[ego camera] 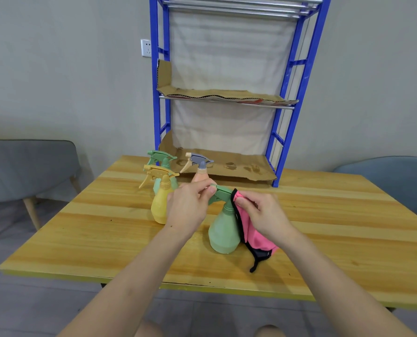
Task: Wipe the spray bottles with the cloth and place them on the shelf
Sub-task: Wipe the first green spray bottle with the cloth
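The left hand [188,207] curls its thumb and fingers round the front of the trigger head of a pale green spray bottle [223,232], pinching it; the nozzle end is covered by those fingers. Just to the right of them, the right hand [263,215] grips a pink cloth [251,234] with black edging, its fingers bent and bunching the fabric against the back of the sprayer head and the neck. The cloth hangs from under these fingers down the bottle's right side, and a black corner trails onto the wooden table [105,239]. The bottle's base is down at the table top, below and between the two hands, but whether it rests fully on the wood is hard to tell. Just left of the left fingers stands a yellow spray bottle [162,203], its right flank cut off by the hand. Behind it a second green spray bottle [165,164] shows little more than its trigger head. Beyond the left fingertips a peach spray bottle [200,176] with a grey-blue head rises; its body is hidden by the hand. Farther off from both hands, a blue shelf rack [282,93] stands on the table's far edge, its tiers lined with stained cardboard [226,166] and its top cut off by the frame.
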`<act>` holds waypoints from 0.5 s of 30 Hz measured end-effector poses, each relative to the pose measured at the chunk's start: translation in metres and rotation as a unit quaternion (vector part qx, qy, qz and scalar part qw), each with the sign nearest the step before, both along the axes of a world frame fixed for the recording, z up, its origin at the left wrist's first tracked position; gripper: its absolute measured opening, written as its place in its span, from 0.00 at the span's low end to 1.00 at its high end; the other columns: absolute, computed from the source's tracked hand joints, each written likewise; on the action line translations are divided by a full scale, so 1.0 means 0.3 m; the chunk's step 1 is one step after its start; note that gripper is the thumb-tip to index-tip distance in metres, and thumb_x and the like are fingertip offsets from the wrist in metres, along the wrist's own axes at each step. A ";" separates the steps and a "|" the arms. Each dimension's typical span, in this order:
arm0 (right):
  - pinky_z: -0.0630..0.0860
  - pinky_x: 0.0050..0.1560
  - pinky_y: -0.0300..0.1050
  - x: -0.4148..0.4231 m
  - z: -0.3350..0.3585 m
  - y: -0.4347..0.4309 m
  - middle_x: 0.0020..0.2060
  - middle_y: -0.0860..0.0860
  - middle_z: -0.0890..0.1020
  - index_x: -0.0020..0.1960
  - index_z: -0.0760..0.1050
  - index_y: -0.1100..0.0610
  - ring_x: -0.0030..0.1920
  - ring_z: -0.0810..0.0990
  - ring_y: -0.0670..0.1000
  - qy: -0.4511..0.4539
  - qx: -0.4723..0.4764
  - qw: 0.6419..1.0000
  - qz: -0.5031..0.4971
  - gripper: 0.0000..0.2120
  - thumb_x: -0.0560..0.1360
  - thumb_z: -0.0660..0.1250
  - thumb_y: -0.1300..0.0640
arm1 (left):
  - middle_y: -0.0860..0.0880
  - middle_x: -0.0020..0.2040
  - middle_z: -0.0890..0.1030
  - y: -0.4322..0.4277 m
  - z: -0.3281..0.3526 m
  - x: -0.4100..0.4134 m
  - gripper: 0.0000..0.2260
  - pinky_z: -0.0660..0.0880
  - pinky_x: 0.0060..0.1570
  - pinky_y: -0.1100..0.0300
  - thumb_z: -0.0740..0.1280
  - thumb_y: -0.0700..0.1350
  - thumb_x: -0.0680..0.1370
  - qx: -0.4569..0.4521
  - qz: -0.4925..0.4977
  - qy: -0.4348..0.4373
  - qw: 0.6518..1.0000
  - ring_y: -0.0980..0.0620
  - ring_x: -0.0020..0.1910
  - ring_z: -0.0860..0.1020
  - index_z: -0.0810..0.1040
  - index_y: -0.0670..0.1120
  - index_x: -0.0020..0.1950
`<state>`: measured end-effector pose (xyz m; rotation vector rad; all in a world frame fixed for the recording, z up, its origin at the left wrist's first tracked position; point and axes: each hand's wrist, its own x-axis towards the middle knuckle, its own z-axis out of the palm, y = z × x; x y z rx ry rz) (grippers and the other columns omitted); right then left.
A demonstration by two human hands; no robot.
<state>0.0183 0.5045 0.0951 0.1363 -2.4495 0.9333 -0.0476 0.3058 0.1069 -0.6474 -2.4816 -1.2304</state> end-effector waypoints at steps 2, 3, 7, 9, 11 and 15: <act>0.79 0.46 0.48 0.004 -0.001 -0.013 0.39 0.42 0.86 0.52 0.87 0.47 0.41 0.83 0.45 0.018 0.004 1.000 -0.017 0.08 0.83 0.68 0.52 | 0.58 0.36 0.78 -0.002 -0.001 -0.004 0.07 0.77 0.53 0.45 0.64 0.54 0.84 0.005 0.002 -0.013 1.000 0.48 0.44 0.75 0.83 0.62 0.53; 0.79 0.45 0.48 0.004 -0.003 -0.023 0.39 0.41 0.87 0.52 0.87 0.47 0.41 0.83 0.45 0.027 0.000 0.999 -0.031 0.08 0.82 0.69 0.51 | 0.57 0.38 0.79 -0.003 -0.002 -0.009 0.08 0.77 0.53 0.45 0.64 0.54 0.84 0.009 0.003 -0.021 1.000 0.48 0.44 0.76 0.83 0.63 0.53; 0.79 0.44 0.48 0.010 -0.005 -0.052 0.37 0.43 0.87 0.49 0.87 0.48 0.39 0.83 0.45 0.027 -0.018 0.998 -0.059 0.08 0.81 0.70 0.49 | 0.55 0.41 0.83 -0.005 -0.008 -0.026 0.07 0.78 0.52 0.45 0.64 0.55 0.83 0.016 0.001 -0.031 0.999 0.45 0.47 0.79 0.81 0.65 0.52; 0.79 0.43 0.49 0.015 0.001 -0.045 0.37 0.44 0.87 0.49 0.87 0.49 0.39 0.83 0.46 0.019 -0.012 0.998 -0.052 0.09 0.81 0.69 0.49 | 0.55 0.41 0.84 -0.002 -0.005 -0.025 0.07 0.77 0.54 0.44 0.64 0.54 0.83 0.013 0.001 -0.033 0.999 0.47 0.47 0.80 0.82 0.64 0.52; 0.78 0.42 0.47 0.019 0.016 -0.032 0.36 0.45 0.86 0.47 0.87 0.49 0.39 0.82 0.48 -0.009 -0.028 0.999 -0.026 0.09 0.81 0.69 0.50 | 0.55 0.42 0.84 0.001 0.003 -0.022 0.07 0.77 0.55 0.44 0.65 0.54 0.83 0.006 0.006 -0.031 0.999 0.47 0.48 0.80 0.82 0.64 0.52; 0.72 0.45 0.47 0.045 0.034 -0.002 0.35 0.55 0.83 0.43 0.81 0.59 0.38 0.76 0.46 -0.069 -0.093 0.992 0.050 0.15 0.84 0.64 0.53 | 0.56 0.51 0.84 0.000 -0.004 -0.035 0.08 0.76 0.58 0.43 0.65 0.54 0.83 0.008 0.010 -0.039 0.999 0.47 0.55 0.79 0.83 0.65 0.56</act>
